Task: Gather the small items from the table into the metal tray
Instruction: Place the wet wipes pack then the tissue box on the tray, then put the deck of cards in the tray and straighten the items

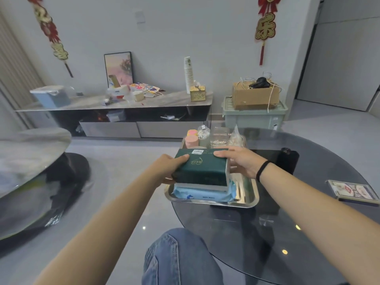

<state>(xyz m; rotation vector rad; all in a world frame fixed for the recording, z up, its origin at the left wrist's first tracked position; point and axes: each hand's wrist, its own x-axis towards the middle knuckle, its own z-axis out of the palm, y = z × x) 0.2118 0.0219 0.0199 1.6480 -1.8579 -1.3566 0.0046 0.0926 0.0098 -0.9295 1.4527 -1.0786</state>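
Note:
A dark green tissue pack (202, 167) lies on top of a light blue wipes pack (203, 194) inside the metal tray (249, 199), which stands on the dark glass table (287, 221). My left hand (167, 164) grips the green pack's left end, thumb on top. My right hand (239, 161) holds its right end, fingers laid over the top far edge. At the tray's far end stand a pink cup (191, 141), a cotton swab jar (203, 133), a clear glass mug (220, 136) and a clear bag (237, 138).
A card box (352, 191) lies on the table at right, with a black object (287, 161) behind my right wrist. A second round table (30, 171) is at left. My jeans-clad knee (181, 258) sits below the table edge. A cluttered TV cabinet (123, 103) lines the wall.

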